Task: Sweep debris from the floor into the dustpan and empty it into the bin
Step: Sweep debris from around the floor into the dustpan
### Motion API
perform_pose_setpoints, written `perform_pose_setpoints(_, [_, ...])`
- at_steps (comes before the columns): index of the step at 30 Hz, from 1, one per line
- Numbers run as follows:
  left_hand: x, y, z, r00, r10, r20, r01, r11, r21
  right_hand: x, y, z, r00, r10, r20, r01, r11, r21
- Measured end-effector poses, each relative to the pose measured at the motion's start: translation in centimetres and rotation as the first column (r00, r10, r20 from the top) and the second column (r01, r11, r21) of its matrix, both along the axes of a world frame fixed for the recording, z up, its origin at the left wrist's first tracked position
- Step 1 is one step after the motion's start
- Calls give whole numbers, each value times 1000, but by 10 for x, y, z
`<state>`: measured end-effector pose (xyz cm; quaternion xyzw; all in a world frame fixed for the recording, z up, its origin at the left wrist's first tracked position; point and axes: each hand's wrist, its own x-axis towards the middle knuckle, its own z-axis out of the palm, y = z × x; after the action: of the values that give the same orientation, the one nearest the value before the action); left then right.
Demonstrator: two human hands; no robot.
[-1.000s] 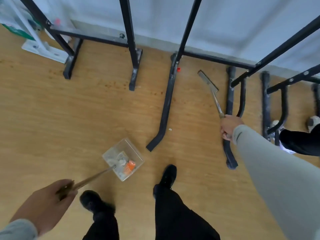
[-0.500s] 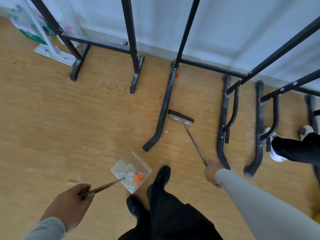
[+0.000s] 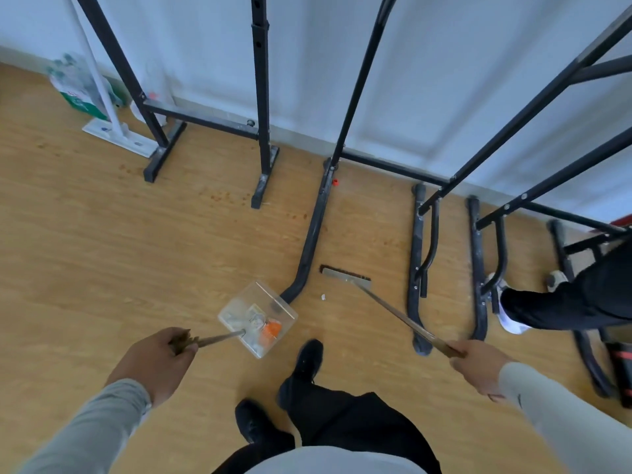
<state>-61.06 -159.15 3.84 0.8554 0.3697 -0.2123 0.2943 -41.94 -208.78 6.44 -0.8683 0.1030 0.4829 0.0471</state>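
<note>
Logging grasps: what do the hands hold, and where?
Left hand grips the dustpan handle's end; right hand grips the broom handle's upper end.

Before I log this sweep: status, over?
Left hand grips dustpan handle; right hand grips broom. White scrap lies between them. Black frame foot alongside.

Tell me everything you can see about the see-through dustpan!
The dustpan is a clear, boxy plastic tray on a long thin handle, which the left hand grips at its end. It sits low over the wooden floor, next to a black frame's curved foot. Inside lie pale scraps and one orange piece. Whether it touches the floor is unclear.
</note>
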Motion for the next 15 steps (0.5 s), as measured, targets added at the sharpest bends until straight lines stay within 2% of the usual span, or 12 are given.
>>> perform_pose_setpoints(5, [14,-14,12,998,-12,55,11,1000,15,11,-10,10,974,-200,105,194,979,67])
perform_pose_setpoints(7, [25,-20,20,997,-2,74,1,1000,12,27,-8,4,951,-292,99,284,955,87])
perform_pose_setpoints(11, [54,-35,37,994,10,106,-11,1000,6,84,11,-7,821,-568,62,552,817,169])
perform_pose_setpoints(13, [70,-41,40,992,50,117,-53,998,21,124,24,-13,806,-590,44,575,799,175])
perform_pose_setpoints(15, [82,-50,39,983,94,155,-103,993,52,178,30,-33,841,-537,72,509,828,233])
